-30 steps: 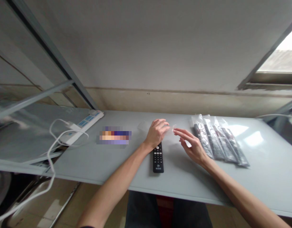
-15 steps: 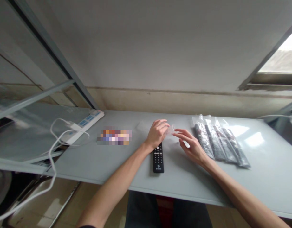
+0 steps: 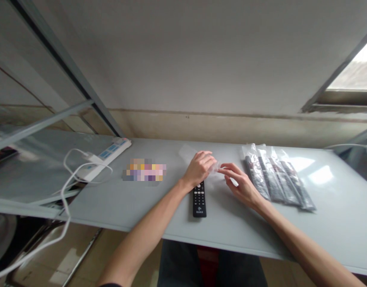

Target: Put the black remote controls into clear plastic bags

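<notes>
A black remote control lies face up on the table, its upper end hidden under my left hand. My left hand is closed, its curled fingers on a thin clear plastic bag that spreads out behind it. A crumpled bit of the bag shows between the two hands. My right hand reaches in from the right, fingers stretched and thumb apart, with its fingertips at the bag's edge. To its right, several remote controls in clear bags lie side by side.
A pixelated colourful item lies left of my hands. Beyond it are a white power strip and a looping white cable. A metal frame post rises at the left, and the wall stands behind the table.
The clear bag behind my left hand has shifted and shows more plainly. My left hand has moved slightly right, closer to the right fingertips. The remote control has not moved.
</notes>
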Demonstrator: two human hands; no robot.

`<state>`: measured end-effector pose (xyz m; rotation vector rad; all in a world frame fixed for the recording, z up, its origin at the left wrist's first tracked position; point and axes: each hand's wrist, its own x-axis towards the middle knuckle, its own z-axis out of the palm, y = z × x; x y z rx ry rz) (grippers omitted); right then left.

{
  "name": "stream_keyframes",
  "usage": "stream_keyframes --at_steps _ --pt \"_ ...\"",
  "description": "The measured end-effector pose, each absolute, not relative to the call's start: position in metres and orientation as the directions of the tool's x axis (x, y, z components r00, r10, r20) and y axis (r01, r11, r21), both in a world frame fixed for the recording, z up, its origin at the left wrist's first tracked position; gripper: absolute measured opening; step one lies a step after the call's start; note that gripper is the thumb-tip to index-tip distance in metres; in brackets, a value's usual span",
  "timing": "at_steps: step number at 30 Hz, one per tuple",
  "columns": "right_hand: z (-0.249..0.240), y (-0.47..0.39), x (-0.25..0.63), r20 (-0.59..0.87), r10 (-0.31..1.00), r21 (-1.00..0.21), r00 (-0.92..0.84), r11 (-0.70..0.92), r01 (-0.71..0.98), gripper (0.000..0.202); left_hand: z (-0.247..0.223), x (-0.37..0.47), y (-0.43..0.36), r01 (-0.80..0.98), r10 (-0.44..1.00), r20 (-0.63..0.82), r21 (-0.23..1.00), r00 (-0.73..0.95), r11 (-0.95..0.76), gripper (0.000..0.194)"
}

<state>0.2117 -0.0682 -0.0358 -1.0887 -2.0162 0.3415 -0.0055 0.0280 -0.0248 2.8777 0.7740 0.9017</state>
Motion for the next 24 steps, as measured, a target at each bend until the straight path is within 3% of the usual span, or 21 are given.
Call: stream_keyframes --at_steps 11,18,24 --pt "-0.0367 -0.0682 0.2116 0.516 0.799 -0.574 -0.308 0.59 0.568 0.049 -0.0223 -0.0029 0.0256 0.508 0.479 0.486 0.081 0.731 -0.858 0.022" --pt "-0.032 -0.0727 0.2081 0.51 0.779 -0.587 -0.366 0.626 0.514 0.056 -0.0216 -0.002 0.0223 0.58 0.546 0.448 0.073 0.708 -0.811 0.025" --pt "-0.0288 -0.0737 0.2078 0.584 0.761 -0.569 -0.283 0.632 0.527 0.058 -0.0259 0.0012 0.0225 0.583 0.553 0.48 0.102 0.681 -0.806 0.015"
